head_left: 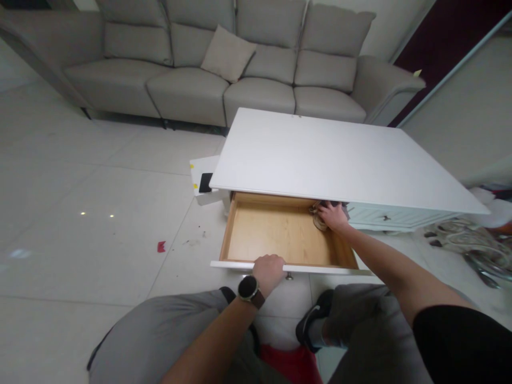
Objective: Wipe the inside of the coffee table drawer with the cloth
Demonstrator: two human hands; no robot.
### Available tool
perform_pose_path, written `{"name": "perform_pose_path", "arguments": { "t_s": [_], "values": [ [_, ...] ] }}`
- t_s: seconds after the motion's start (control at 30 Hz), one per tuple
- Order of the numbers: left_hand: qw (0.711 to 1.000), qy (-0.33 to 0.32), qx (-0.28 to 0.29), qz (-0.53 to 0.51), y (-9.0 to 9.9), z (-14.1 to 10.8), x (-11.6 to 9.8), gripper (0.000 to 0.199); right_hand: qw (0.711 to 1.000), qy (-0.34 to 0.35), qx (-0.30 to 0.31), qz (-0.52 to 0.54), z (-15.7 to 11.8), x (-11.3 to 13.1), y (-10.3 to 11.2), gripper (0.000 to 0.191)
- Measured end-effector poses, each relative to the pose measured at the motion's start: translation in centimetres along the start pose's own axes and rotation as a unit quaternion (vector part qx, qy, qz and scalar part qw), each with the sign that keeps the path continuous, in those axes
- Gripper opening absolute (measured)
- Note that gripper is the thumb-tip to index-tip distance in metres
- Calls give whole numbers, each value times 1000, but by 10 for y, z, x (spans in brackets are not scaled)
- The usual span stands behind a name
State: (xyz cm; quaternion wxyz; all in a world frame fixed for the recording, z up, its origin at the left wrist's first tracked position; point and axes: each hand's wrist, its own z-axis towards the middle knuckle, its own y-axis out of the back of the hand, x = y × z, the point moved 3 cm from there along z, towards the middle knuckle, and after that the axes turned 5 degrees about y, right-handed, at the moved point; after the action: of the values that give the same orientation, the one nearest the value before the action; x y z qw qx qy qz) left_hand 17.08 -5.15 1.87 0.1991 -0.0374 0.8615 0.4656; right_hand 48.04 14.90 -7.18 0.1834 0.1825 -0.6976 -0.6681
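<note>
Clenches the grip of the left hand [269,272] over the drawer front [236,264], left of a small knob [289,276], at lower centre of the frame. Reaches with the right hand [335,215] into the far right corner of the open drawer [272,229], touching a roundish, partly see-through thing [319,222] beside something dark; cannot tell that grip as released or clenched. Shows pale, grained wood inside, under a white worktop [340,154]. Bears a pale curved mark on the black shoe [314,320], lower centre, and yellow patches on the white box [200,165], left of centre, too small to read
</note>
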Motion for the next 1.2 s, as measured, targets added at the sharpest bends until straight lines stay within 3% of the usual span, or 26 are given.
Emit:
{"name": "perform_pose_path", "arguments": {
  "t_s": [0.17,0.3,0.4,0.63,0.73,0.8,0.87,1.03,1.2],
  "values": [
    [1000,-7,9,14,-1,1,-1,24,997,64,22,-27,18,26,6,47],
    [1000,-6,5,14,-3,2,-1,22,995,88,20,-48,50,72,4,47],
    [1000,-2,5,14,-3,2,-2,22,988,140,1,-72,80,123,2,43],
    [999,26,34,24,7,-5,-6,24,960,263,-41,-84,171,278,6,36],
    [999,32,27,15,9,-6,-7,27,962,254,-32,-100,189,305,3,39],
    [999,37,27,9,9,-6,-6,26,956,270,-22,-114,185,296,-1,38],
    [999,39,29,8,7,-5,-5,24,949,289,-11,-122,171,271,-6,36],
    [999,23,20,12,3,-2,-4,23,957,265,8,-114,111,167,-7,40],
    [1000,14,17,16,0,-1,-3,26,983,120,81,-112,44,60,-1,46]
  ]
}}
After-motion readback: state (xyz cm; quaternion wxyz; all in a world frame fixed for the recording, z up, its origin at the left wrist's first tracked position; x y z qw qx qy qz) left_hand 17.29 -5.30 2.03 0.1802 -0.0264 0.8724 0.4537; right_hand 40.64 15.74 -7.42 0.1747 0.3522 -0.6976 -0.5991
